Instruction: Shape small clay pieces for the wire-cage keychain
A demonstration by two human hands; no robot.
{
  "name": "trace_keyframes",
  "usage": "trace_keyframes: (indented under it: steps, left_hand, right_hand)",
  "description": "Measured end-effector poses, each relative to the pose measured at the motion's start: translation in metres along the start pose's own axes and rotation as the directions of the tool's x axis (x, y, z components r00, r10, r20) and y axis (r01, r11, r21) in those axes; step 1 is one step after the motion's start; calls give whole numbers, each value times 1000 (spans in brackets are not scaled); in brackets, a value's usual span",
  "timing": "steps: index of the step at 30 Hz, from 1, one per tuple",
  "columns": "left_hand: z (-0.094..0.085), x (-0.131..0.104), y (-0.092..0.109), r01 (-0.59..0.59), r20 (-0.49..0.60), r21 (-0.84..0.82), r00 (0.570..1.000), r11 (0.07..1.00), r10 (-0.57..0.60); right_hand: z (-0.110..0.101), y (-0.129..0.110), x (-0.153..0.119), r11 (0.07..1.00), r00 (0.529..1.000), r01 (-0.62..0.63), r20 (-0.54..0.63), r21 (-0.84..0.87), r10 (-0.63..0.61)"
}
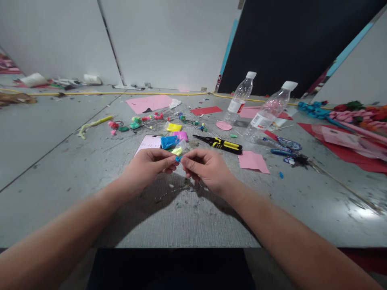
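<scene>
A small blue piece of soft material (178, 159) is pinched between my two hands above the grey table. My left hand (151, 165) grips its left side with thumb and forefinger. On its right side, the thumb and forefinger of my right hand (207, 167) are closed on it too. Just beyond my fingers lie a blue packet (169, 142), a pink packet (180, 136) and a yellow packet (174, 127). A phone (148, 143) showing a timer is partly behind my left hand. Thin, wiry strands (187, 187) lie below my hands.
Black and yellow pliers (225, 145) and pink paper (253, 162) lie to the right. Two plastic bottles (238, 98) (269, 110) lean behind them. Small coloured pieces (135, 123) are scattered at the back left. A yellow cable (169, 94) crosses the far side.
</scene>
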State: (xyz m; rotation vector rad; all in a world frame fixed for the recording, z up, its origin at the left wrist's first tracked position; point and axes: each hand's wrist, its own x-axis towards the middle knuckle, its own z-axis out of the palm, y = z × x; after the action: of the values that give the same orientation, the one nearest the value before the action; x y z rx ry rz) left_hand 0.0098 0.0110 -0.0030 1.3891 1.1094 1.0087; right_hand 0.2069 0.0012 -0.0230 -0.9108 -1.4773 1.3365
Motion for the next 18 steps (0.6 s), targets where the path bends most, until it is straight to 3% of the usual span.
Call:
trace_keyframes:
  steps: [3, 7, 14, 18]
  left_hand:
    - [1, -2, 3, -16, 26, 5, 1000, 1000, 16]
    - [0, -4, 3, -27, 74, 23, 997, 999, 25]
    - [-4, -4, -1, -32, 120, 47, 992, 998, 26]
    - [-3, -3, -1, -38, 97, 25, 995, 999, 36]
  right_hand:
    - [0, 3, 3, 998, 998, -59, -8, -10, 59]
    - [-1, 9, 5, 996, 999, -46, -31, -72, 44]
    - [2, 5, 0, 952, 985, 129, -79, -277, -156]
    - [1, 2, -3, 938, 979, 165, -69, -305, -194]
